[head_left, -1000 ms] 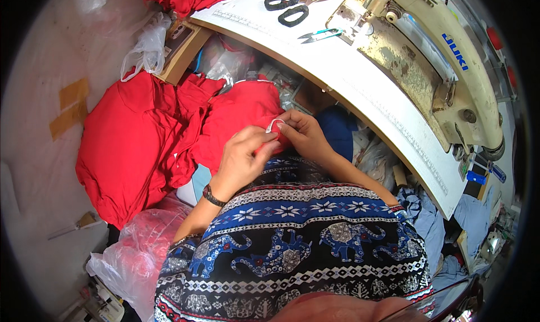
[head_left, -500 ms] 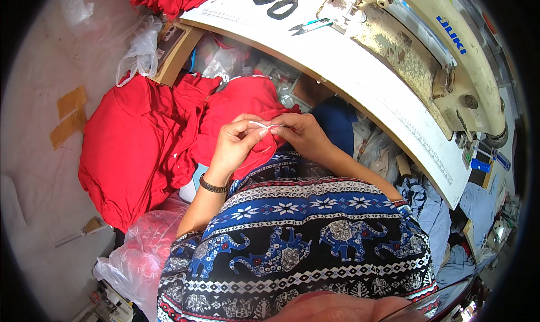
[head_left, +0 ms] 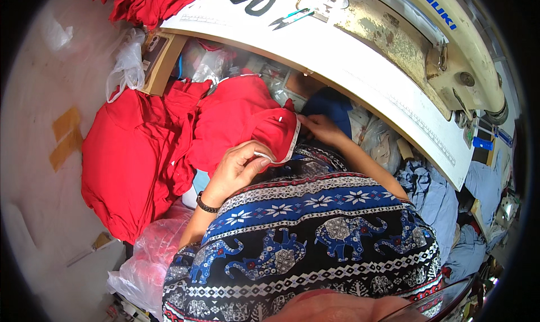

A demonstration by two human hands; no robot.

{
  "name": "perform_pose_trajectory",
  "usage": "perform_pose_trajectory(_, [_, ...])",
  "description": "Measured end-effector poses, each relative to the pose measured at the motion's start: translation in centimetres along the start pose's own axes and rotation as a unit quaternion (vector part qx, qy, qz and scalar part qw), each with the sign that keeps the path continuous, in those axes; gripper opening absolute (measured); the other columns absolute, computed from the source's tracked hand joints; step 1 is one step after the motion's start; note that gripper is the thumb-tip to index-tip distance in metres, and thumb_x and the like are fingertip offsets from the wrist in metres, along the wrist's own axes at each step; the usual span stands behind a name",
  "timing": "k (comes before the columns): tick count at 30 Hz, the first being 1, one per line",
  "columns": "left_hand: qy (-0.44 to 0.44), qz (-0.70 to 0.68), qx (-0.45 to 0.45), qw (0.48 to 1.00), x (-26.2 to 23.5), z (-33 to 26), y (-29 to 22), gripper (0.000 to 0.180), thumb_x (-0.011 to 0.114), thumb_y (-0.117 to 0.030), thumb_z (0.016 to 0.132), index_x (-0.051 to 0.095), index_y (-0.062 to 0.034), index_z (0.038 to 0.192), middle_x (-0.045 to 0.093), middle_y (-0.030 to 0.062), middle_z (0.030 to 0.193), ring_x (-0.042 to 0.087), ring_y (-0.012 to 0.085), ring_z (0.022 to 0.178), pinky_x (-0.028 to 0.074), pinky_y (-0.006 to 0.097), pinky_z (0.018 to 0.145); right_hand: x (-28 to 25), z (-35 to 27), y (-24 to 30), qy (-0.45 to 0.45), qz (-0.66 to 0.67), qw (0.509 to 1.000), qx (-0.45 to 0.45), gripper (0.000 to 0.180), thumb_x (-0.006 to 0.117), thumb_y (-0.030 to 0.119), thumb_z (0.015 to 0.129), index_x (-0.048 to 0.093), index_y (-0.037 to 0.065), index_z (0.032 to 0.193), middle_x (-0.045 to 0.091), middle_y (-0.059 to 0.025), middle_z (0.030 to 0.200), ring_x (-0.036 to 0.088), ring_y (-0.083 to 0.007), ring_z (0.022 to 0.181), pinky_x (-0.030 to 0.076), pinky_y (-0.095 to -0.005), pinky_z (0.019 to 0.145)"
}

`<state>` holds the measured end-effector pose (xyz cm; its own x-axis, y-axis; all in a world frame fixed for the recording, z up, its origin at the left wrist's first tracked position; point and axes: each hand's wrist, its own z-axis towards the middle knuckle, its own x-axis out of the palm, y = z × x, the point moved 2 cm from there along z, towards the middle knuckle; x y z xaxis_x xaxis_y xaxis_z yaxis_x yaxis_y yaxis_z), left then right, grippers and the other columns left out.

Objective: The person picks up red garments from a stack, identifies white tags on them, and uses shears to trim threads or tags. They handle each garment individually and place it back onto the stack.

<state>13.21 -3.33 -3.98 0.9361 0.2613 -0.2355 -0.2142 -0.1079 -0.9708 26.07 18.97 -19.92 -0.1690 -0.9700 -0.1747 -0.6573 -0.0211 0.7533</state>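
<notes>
Both hands have drawn apart since the earlier frame, stretching the red garment's white-trimmed edge between them. Left hand pinches the near end of the trim, fingers closed on it; right hand grips the far end beneath the white surface. The red garment lies over the patterned lap, beside a red fabric pile.

Matt red cloth garment, white trim; glossy plastic bag.
</notes>
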Motion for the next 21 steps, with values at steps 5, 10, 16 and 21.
perform_pose_trajectory(5, [0.020, -0.003, -0.013, 1.000, -0.1, 0.3, -0.4, 0.007, 0.061, -0.004, 0.089, 0.063, 0.0018, 0.092, 0.066, 0.0092, 0.091, 0.063, 0.0172, 0.084, 0.049, 0.029, 0.075, 1.0, 0.8, 0.1, -0.021, 0.081, 0.996, 0.020, 0.064, 0.055, 0.062, 0.086, 0.068, 0.000, 0.095, 0.068, -0.0090, 0.083, 0.061, -0.0142, 0.074, 0.049, -0.0314, 0.069])
perform_pose_trajectory(10, [0.028, -0.028, 0.000, 0.999, -0.3, 0.7, -1.0, 0.008, 0.062, -0.005, 0.088, 0.065, -0.0001, 0.093, 0.068, 0.0106, 0.095, 0.065, 0.0194, 0.086, 0.050, 0.030, 0.075, 2.3, 2.1, 3.9, -0.049, 0.113, 0.981, -0.150, 0.037, 0.067, 0.035, 0.087, 0.068, -0.001, 0.096, 0.067, -0.0065, 0.088, 0.061, -0.0127, 0.080, 0.048, -0.0283, 0.073])
perform_pose_trajectory(16, [-0.228, -0.062, -0.040, 0.971, -1.2, 0.9, 0.9, 0.007, 0.064, -0.006, 0.089, 0.068, -0.0019, 0.093, 0.064, 0.0028, 0.091, 0.054, 0.0061, 0.077, 0.041, 0.020, 0.065, 4.3, -3.5, 12.7, 0.081, 0.219, 0.918, -0.321, 0.021, 0.062, -0.001, 0.088, 0.062, -0.005, 0.109, 0.066, -0.0075, 0.103, 0.061, -0.0098, 0.092, 0.049, -0.0249, 0.081])
perform_pose_trajectory(21, [-0.311, -0.153, -0.055, 0.937, -0.8, 0.4, 2.3, 0.005, 0.066, -0.003, 0.087, 0.068, -0.0024, 0.091, 0.063, 0.0018, 0.086, 0.055, 0.0069, 0.077, 0.044, 0.021, 0.067, 5.3, -4.7, 13.3, 0.083, 0.216, 0.929, -0.291, 0.019, 0.061, -0.001, 0.088, 0.065, -0.003, 0.107, 0.067, -0.0072, 0.101, 0.062, -0.0101, 0.096, 0.049, -0.0251, 0.085])
